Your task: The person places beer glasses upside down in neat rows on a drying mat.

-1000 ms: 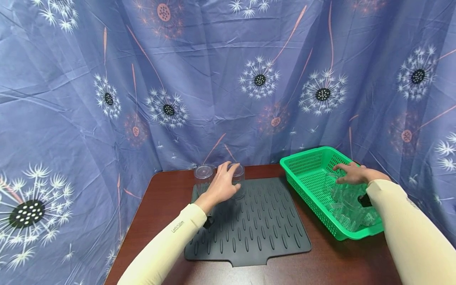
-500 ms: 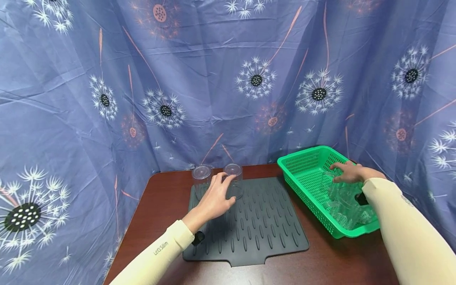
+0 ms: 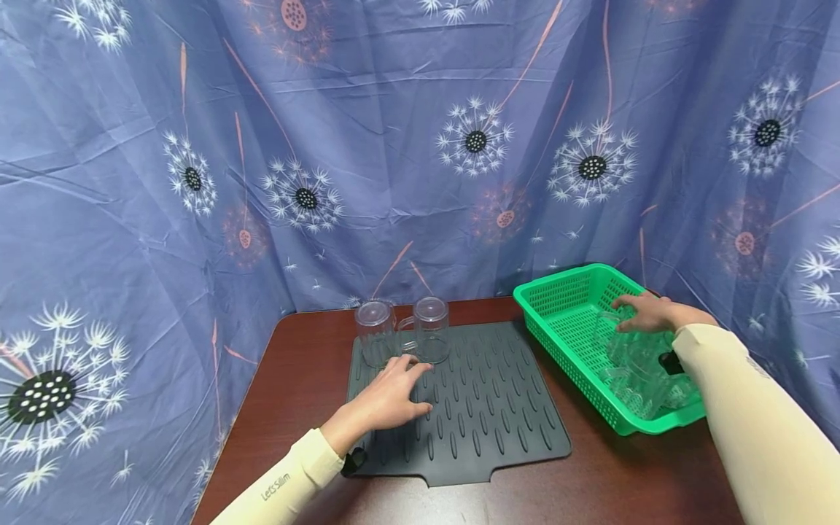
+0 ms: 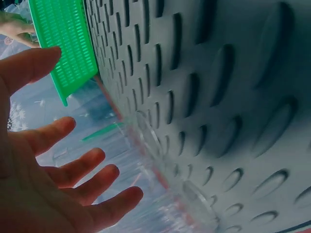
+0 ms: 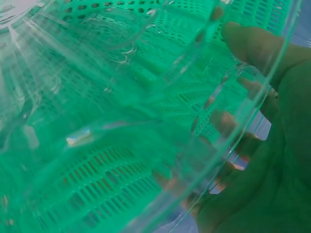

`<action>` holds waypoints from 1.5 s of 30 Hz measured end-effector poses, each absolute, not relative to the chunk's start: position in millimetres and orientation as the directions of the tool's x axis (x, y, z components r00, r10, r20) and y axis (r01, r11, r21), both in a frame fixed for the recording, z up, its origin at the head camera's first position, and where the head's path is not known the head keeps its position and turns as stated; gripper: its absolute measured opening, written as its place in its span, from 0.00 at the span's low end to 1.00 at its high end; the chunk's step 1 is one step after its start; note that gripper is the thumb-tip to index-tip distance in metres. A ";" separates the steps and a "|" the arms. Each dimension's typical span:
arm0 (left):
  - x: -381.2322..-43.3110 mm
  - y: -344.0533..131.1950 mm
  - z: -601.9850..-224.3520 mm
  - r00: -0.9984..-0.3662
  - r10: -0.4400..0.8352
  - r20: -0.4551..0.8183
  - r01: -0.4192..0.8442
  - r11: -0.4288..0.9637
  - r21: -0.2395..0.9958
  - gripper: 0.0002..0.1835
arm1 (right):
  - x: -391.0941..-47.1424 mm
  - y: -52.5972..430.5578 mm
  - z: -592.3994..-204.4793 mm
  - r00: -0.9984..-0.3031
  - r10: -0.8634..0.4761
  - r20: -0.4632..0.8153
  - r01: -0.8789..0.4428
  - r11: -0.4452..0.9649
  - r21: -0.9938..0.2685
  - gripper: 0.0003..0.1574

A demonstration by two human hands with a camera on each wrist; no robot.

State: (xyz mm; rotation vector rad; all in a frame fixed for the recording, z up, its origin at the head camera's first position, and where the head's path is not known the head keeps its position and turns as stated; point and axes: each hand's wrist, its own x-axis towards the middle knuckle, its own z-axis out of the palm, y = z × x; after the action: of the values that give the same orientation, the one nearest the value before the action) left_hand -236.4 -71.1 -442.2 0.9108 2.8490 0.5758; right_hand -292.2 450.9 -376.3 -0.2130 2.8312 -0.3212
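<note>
Two clear glass mugs stand upside down at the back left of the dark ridged drying mat [image 3: 485,408], the left mug [image 3: 375,335] and the right mug [image 3: 432,332]. My left hand [image 3: 387,397] hovers over the mat in front of them, fingers spread and holding nothing. In the left wrist view the mugs appear as faint clear shapes beyond the fingertips [image 4: 131,196]. My right hand [image 3: 650,313] reaches over the green basket [image 3: 567,364], thumb and fingers loosely bent above several glass mugs [image 3: 639,375]. In the right wrist view clear glass overlaps its fingers [image 5: 223,121].
The mat lies on a reddish-brown table [image 3: 282,386], with the perforated basket angled along its right side. A blue curtain [image 3: 394,146] with dandelion prints hangs close behind the table's back edge and along both sides.
My left hand has let go of the right mug on the mat and drawn back toward me, down and left. My right hand has stayed over the basket.
</note>
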 end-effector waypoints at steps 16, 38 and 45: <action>-223.8 -80.2 -475.6 -0.804 0.592 -0.059 0.534 0.762 0.366 0.41 | -294.3 453.4 -374.5 -0.945 -0.203 -0.257 -0.135 0.956 -0.259 0.42; -217.5 -82.0 -500.2 -0.795 0.601 -0.079 0.559 0.777 0.289 0.45 | -295.4 453.8 -375.1 -0.963 -0.180 -0.202 -0.108 0.940 -0.322 0.41; -220.0 -83.3 -501.9 -0.789 0.610 -0.071 0.570 0.771 0.282 0.45 | -297.5 452.4 -369.4 -0.975 -0.175 -0.139 -0.120 0.934 -0.337 0.40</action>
State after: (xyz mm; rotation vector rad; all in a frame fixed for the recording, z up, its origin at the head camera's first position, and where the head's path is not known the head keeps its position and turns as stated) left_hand -220.0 -83.3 -501.9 0.9414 2.8059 0.3708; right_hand -297.5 452.4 -369.4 -0.2248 2.9246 -0.4936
